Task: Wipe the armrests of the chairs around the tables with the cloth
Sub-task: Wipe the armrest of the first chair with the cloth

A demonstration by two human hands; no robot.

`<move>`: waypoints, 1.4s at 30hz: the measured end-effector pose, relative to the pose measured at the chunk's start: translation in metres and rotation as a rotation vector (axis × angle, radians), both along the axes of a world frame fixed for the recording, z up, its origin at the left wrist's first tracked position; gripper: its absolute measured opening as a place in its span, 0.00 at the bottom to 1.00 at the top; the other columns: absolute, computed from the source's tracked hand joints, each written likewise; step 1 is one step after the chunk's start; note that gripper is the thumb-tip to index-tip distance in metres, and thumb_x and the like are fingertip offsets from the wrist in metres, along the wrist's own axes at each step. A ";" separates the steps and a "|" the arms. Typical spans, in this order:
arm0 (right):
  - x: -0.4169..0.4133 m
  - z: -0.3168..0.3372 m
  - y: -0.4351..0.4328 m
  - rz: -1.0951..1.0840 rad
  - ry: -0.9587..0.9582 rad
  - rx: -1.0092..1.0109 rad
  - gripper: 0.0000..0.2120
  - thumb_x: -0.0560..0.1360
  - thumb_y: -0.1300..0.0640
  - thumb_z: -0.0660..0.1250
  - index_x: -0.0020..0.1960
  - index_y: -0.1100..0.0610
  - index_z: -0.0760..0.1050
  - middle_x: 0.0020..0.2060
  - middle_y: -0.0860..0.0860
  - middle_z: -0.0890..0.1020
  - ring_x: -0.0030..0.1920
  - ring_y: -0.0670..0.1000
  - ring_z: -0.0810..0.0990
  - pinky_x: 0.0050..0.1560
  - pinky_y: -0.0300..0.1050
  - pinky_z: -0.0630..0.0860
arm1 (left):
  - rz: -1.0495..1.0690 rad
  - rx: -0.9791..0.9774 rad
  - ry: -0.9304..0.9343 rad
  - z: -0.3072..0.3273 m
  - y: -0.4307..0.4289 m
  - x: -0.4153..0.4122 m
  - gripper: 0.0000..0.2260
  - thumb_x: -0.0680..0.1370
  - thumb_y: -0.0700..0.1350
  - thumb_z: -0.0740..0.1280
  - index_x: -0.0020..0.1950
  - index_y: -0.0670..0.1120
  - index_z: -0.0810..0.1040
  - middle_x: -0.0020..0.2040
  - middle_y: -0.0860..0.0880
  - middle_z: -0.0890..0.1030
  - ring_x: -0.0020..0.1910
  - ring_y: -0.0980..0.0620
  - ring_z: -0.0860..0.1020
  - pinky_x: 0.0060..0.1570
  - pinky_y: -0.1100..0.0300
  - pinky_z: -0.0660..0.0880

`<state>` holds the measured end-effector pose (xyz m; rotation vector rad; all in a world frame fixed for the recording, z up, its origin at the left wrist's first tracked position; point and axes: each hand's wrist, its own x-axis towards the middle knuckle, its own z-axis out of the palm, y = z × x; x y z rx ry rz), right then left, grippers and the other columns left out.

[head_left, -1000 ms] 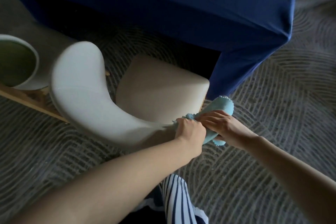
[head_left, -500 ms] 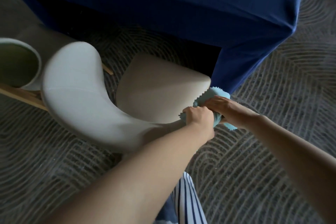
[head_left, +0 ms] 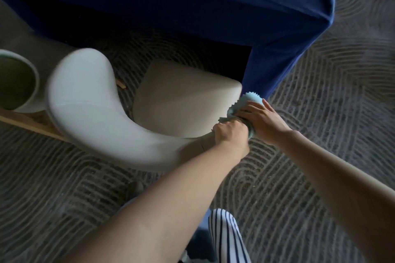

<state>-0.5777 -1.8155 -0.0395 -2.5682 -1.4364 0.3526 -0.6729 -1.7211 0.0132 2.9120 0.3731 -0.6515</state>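
Note:
A pale upholstered chair stands half under the table, its curved back and armrest band [head_left: 89, 113] sweeping from the left round to the right end, above the beige seat [head_left: 181, 100]. A light blue cloth [head_left: 252, 100] with a zigzag edge is wrapped over the armrest's right tip. My left hand [head_left: 230, 132] is curled round the armrest end and the near corner of the cloth. My right hand [head_left: 263, 119] lies over the cloth with its fingers pressing it onto the armrest tip. The tip itself is hidden under the cloth and hands.
A table draped in a dark blue cloth [head_left: 213, 6] hangs to the floor right behind the chair, its corner beside my right hand. A second pale chair [head_left: 19, 83] and a wooden rail [head_left: 25, 121] stand at the left. Grey patterned carpet [head_left: 320, 92] covers the floor.
Both hands and the cloth have slid forward along the armrest toward its right tip and the table corner. The view has shifted slightly with them.

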 end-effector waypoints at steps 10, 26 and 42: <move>-0.067 0.010 0.016 -0.095 -0.156 0.108 0.20 0.65 0.64 0.77 0.56 0.53 0.82 0.52 0.51 0.83 0.58 0.57 0.79 0.67 0.57 0.62 | -0.242 0.072 -0.017 0.011 0.033 -0.051 0.20 0.75 0.45 0.66 0.65 0.41 0.69 0.60 0.43 0.76 0.57 0.45 0.76 0.54 0.54 0.71; -0.199 0.030 0.102 -0.286 -0.181 0.133 0.31 0.56 0.51 0.82 0.57 0.55 0.80 0.54 0.49 0.83 0.54 0.53 0.81 0.62 0.51 0.68 | -0.669 0.204 -0.151 0.016 0.155 -0.148 0.20 0.77 0.37 0.58 0.67 0.32 0.62 0.61 0.34 0.73 0.57 0.38 0.74 0.57 0.49 0.69; -0.268 0.029 0.268 -0.428 -0.267 0.143 0.23 0.58 0.56 0.77 0.52 0.57 0.78 0.43 0.50 0.82 0.44 0.53 0.81 0.44 0.47 0.79 | -0.878 0.175 -0.428 -0.001 0.338 -0.181 0.16 0.60 0.37 0.71 0.47 0.38 0.79 0.37 0.42 0.78 0.36 0.44 0.78 0.41 0.53 0.76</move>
